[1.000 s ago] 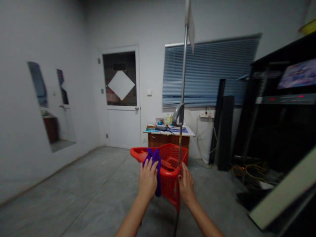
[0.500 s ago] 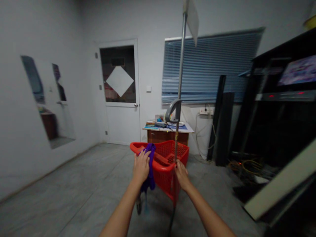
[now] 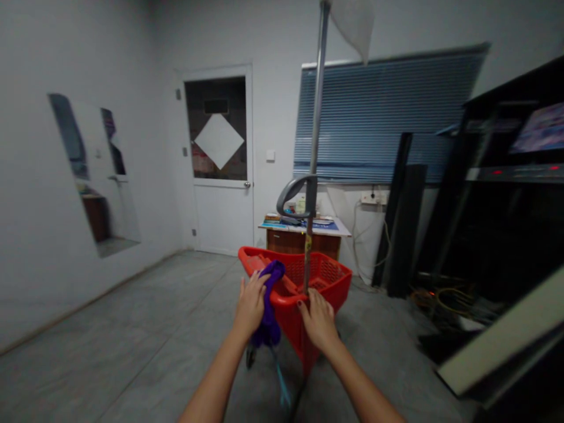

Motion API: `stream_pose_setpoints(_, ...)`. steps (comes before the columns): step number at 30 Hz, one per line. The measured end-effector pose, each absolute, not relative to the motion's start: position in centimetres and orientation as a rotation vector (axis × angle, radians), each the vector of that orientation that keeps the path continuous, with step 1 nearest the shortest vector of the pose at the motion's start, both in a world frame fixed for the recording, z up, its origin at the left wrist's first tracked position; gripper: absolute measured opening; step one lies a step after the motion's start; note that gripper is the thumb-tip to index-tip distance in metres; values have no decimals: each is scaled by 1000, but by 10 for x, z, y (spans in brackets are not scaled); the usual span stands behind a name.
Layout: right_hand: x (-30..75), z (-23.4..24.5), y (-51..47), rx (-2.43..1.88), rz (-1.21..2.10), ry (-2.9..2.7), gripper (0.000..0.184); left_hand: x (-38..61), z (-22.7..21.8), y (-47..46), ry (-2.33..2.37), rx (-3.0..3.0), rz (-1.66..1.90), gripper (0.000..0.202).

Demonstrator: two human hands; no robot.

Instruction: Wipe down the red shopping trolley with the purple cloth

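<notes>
A red plastic shopping basket (image 3: 293, 300) with a slotted inside stands on the floor before me. A purple cloth (image 3: 268, 314) hangs over its near left rim, and my left hand (image 3: 252, 301) grips it there, fingers over the rim. My right hand (image 3: 319, 317) is closed on the near corner of the rim, right beside an upright metal pole (image 3: 316, 106). A grey loop handle (image 3: 294, 197) sits partway up the pole, and a pale sheet (image 3: 355, 26) is at its top. Below the cloth, a light blue strip (image 3: 282, 382) dangles.
A desk (image 3: 282, 241) with papers and small items stands beyond the basket, under a blue window blind (image 3: 379, 117). At right are a dark rack (image 3: 489, 229), tall black panels (image 3: 405, 235), loose cables (image 3: 453, 299) and a leaning pale board (image 3: 497, 346). A white door (image 3: 222, 217) is behind left.
The basket has turned, its far end swinging right, while the pole and its loop handle have shifted left in view. Both hands stay on the rim; the right fingers now lie further over it.
</notes>
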State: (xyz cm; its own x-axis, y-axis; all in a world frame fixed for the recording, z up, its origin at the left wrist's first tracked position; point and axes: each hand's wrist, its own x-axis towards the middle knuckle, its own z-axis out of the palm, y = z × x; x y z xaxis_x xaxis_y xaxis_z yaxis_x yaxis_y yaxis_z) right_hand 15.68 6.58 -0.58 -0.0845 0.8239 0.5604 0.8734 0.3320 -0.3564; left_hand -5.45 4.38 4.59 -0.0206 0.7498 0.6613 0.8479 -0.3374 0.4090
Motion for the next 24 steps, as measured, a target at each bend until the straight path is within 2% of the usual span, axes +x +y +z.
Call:
stream_pose_setpoints(5,150,-4,66,-1530,-81,-1901,62,-61,53,48,-1780,-2048,-1270,41)
stream_pose_setpoints(12,163,4,72,-1573,32,-1966,59,-17,34,15,-1509,-2148,-1201,43)
stream_pose_setpoints(24,124,16,52,-1659,68,-1912,59,-58,46,44,-1733,-2114,-1321,41)
